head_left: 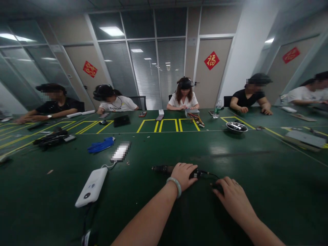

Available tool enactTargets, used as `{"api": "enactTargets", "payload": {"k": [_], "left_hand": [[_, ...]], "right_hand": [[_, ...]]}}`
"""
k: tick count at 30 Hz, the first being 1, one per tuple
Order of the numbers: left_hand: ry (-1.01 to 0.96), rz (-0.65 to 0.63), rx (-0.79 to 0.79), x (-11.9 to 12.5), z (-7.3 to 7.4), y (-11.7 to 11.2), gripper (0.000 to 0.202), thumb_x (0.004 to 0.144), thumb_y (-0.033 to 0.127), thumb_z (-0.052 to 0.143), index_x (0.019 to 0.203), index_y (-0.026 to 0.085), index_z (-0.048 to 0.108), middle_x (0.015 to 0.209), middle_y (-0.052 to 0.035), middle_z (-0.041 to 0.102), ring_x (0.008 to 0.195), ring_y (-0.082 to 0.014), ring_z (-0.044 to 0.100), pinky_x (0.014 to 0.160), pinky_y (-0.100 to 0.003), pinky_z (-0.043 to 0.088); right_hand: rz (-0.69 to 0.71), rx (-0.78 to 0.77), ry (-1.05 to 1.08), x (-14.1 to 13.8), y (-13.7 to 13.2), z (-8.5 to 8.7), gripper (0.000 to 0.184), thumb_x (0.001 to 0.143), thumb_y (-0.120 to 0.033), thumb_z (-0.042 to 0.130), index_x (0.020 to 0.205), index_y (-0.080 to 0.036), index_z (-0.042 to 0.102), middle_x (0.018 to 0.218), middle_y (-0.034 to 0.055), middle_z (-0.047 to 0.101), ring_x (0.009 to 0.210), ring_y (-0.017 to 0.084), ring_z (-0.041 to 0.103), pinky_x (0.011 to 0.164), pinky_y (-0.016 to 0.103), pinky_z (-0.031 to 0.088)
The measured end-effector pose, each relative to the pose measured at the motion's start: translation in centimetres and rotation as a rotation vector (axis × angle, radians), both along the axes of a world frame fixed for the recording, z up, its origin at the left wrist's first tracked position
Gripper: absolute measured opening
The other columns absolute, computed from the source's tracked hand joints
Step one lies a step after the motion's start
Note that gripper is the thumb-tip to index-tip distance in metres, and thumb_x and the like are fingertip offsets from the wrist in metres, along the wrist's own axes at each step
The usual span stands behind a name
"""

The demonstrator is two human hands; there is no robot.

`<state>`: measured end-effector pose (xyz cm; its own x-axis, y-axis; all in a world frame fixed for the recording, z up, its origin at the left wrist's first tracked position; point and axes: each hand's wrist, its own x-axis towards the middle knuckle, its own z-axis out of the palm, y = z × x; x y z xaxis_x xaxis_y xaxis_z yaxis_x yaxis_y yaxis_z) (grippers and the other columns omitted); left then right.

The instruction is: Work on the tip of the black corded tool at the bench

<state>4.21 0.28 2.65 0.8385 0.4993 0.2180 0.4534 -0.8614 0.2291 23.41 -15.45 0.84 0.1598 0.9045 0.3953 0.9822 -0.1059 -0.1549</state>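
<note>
On the green table lies a dark corded electric screwdriver point(164, 169), its narrow tip pointing left. My left hand point(183, 174), with a pale bangle on the wrist, is wrapped over its body from above. A thin black cable point(210, 174) leaves the right end of the screwdriver and runs toward my right hand point(230, 193). Between the thumb and fingers of that hand is a small black piece point(217, 187), mostly covered, perhaps a plug; its exact kind is unclear.
A white power bank point(92, 187) is wired to a phone point(121, 152) at left, near a blue glove point(101, 145). Farther off are a metal bowl point(236, 127), a water bottle point(217, 108) and a box with colored wires point(192, 112). Several people sit along the far side.
</note>
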Motion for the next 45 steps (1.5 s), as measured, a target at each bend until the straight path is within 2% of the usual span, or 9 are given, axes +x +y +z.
{"api": "enactTargets", "payload": {"k": [4, 8, 16, 20, 24, 28, 33, 40, 45], "left_hand": [[-0.032, 0.009, -0.012, 0.0, 0.2, -0.1, 0.05, 0.087, 0.047, 0.056, 0.132, 0.03, 0.046, 0.127, -0.0017, 0.056, 0.116, -0.0228, 0.049, 0.099, -0.039, 0.035], [-0.015, -0.022, -0.059, -0.7, 1.1, -0.1, 0.047, 0.085, 0.047, 0.059, 0.128, 0.031, 0.049, 0.122, -0.0005, 0.059, 0.111, -0.0226, 0.052, 0.096, -0.039, 0.038], [0.079, -0.015, -0.15, -1.9, 2.4, 0.5, 0.044, 0.081, 0.046, 0.061, 0.122, 0.031, 0.055, 0.119, 0.0002, 0.061, 0.11, -0.0229, 0.055, 0.098, -0.04, 0.04], [0.034, -0.003, -0.119, -1.7, 2.0, -0.1, 0.041, 0.082, 0.041, 0.059, 0.121, 0.028, 0.055, 0.118, -0.0019, 0.062, 0.11, -0.0237, 0.055, 0.098, -0.042, 0.04], [-0.044, -0.018, -0.062, -1.0, 1.4, -1.1, 0.046, 0.082, 0.031, 0.058, 0.127, 0.025, 0.05, 0.134, -0.0037, 0.052, 0.122, -0.0228, 0.047, 0.107, -0.041, 0.032], [-0.062, -0.049, -0.051, 0.3, 1.2, -1.7, 0.03, 0.084, 0.023, 0.053, 0.115, 0.025, 0.056, 0.121, -0.0025, 0.06, 0.113, -0.0205, 0.052, 0.102, -0.037, 0.036], [-0.05, -0.022, -0.053, 1.7, 1.1, -1.8, 0.016, 0.086, 0.027, 0.056, 0.102, 0.024, 0.057, 0.102, -0.0003, 0.063, 0.099, -0.019, 0.056, 0.09, -0.034, 0.041], [-0.019, 0.033, -0.047, 2.3, 0.6, -1.5, 0.017, 0.085, 0.036, 0.063, 0.093, 0.023, 0.055, 0.092, 0.0007, 0.062, 0.088, -0.0186, 0.057, 0.078, -0.032, 0.041], [0.009, 0.004, -0.019, 2.5, 0.2, -1.1, 0.015, 0.087, 0.036, 0.061, 0.09, 0.022, 0.056, 0.091, -0.0008, 0.062, 0.087, -0.0181, 0.057, 0.076, -0.03, 0.041]], "right_hand": [[-0.018, -0.089, -0.031, 0.3, -1.2, -0.4, 0.015, 0.089, -0.03, 0.049, 0.09, -0.026, 0.063, 0.091, 0.0051, 0.06, 0.084, 0.023, 0.056, 0.081, 0.04, 0.041], [-0.087, -0.085, 0.051, 0.5, -0.5, 0.7, 0.018, 0.091, -0.03, 0.047, 0.089, -0.027, 0.064, 0.089, 0.0023, 0.063, 0.083, 0.021, 0.058, 0.078, 0.037, 0.04], [-0.274, 0.05, 0.158, 1.1, 4.8, 3.4, 0.025, 0.092, -0.034, 0.045, 0.095, -0.027, 0.069, 0.098, 0.0028, 0.066, 0.08, 0.018, 0.061, 0.071, 0.032, 0.041], [-0.122, 0.004, 0.24, 0.5, 6.0, 3.0, 0.021, 0.09, -0.031, 0.05, 0.094, -0.027, 0.07, 0.095, 0.0018, 0.067, 0.083, 0.018, 0.061, 0.075, 0.031, 0.042], [0.092, -0.042, 0.338, 0.5, 4.3, 1.4, 0.021, 0.089, -0.031, 0.05, 0.096, -0.027, 0.07, 0.095, 0.0009, 0.066, 0.088, 0.018, 0.06, 0.085, 0.034, 0.042], [0.103, -0.056, 0.444, 0.9, 3.0, 0.5, 0.021, 0.089, -0.034, 0.052, 0.097, -0.028, 0.07, 0.097, 0.0011, 0.066, 0.089, 0.018, 0.06, 0.083, 0.033, 0.044], [0.073, -0.022, 0.332, 0.7, 3.5, 0.5, 0.02, 0.09, -0.03, 0.054, 0.102, -0.028, 0.07, 0.096, -0.0001, 0.067, 0.087, 0.016, 0.06, 0.084, 0.032, 0.042], [0.079, -0.004, 0.17, 0.5, 4.0, 0.6, 0.018, 0.091, -0.024, 0.055, 0.104, -0.025, 0.068, 0.093, 0.0006, 0.067, 0.087, 0.015, 0.059, 0.081, 0.03, 0.038], [0.193, -0.054, 0.008, 0.6, 4.6, 1.3, 0.015, 0.09, -0.023, 0.056, 0.097, -0.025, 0.07, 0.087, 0.0011, 0.066, 0.084, 0.016, 0.058, 0.08, 0.031, 0.035]]}}
